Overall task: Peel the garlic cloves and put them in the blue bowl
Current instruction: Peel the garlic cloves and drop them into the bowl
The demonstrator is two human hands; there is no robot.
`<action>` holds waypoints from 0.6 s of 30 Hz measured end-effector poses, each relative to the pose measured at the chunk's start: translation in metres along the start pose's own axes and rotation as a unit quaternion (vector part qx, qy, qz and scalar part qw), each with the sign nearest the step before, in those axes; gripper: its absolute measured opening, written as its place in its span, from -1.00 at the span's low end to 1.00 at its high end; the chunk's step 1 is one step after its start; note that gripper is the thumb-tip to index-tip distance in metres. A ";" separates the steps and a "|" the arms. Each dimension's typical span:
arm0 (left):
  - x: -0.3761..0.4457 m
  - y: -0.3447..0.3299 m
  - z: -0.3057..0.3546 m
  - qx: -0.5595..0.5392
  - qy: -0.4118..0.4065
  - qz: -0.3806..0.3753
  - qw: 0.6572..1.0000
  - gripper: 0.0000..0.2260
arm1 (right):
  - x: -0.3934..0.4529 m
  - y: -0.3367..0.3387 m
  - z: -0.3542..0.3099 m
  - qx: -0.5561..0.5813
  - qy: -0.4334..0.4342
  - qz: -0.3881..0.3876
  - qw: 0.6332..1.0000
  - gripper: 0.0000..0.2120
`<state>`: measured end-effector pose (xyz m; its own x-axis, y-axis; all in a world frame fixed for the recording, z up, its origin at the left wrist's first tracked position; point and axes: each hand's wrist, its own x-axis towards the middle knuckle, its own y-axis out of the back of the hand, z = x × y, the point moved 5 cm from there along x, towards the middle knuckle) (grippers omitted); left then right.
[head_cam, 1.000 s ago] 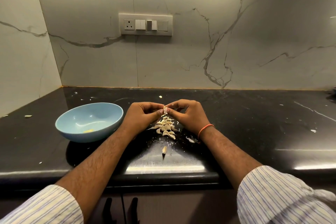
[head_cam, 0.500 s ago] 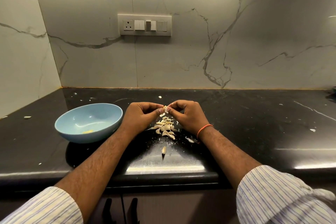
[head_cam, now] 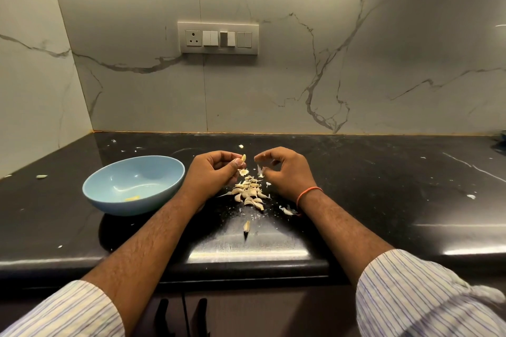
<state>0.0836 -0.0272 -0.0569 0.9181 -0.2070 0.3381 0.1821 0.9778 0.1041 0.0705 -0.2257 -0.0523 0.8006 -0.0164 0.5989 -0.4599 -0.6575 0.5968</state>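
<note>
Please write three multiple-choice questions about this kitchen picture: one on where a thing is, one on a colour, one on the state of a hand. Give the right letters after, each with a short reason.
1. Where does the blue bowl stand?
A. Beside the left forearm, on the side away from the garlic pile
B. Between the two hands
C. On the far side of the right wrist

2. What colour is the band on the right wrist?
A. Green
B. Orange
C. White

3. What is the left hand doing?
A. Lying flat on the counter
B. Pinching a garlic clove
C. Holding the bowl's rim

Answers:
1 A: the bowl sits on the black counter outside the left arm.
2 B: the band shows orange.
3 B: the clove sticks out from the left fingers, while the right hand is apart from it.
</note>
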 end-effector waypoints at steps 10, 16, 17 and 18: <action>0.003 0.005 -0.004 0.051 -0.022 0.006 0.998 -0.77 | -0.005 -0.006 -0.005 0.014 0.018 -0.045 0.999 -0.94; 0.001 0.004 0.000 0.123 -0.056 -0.001 0.991 -0.80 | -0.003 -0.002 -0.012 0.041 0.100 -0.001 0.994 -0.84; 0.001 0.004 0.000 0.125 -0.059 -0.001 0.990 -0.80 | -0.002 -0.002 -0.011 0.042 0.098 0.005 0.994 -0.86; 0.002 0.004 0.000 0.126 -0.061 -0.002 0.990 -0.80 | -0.002 -0.001 -0.010 0.043 0.094 0.009 0.995 -0.87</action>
<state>0.0857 -0.0232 -0.0555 0.8652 -0.2276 0.4468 0.0774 0.9410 0.3294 0.0654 -0.2171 -0.0487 0.7020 0.1072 0.7041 -0.4335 -0.7201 0.5418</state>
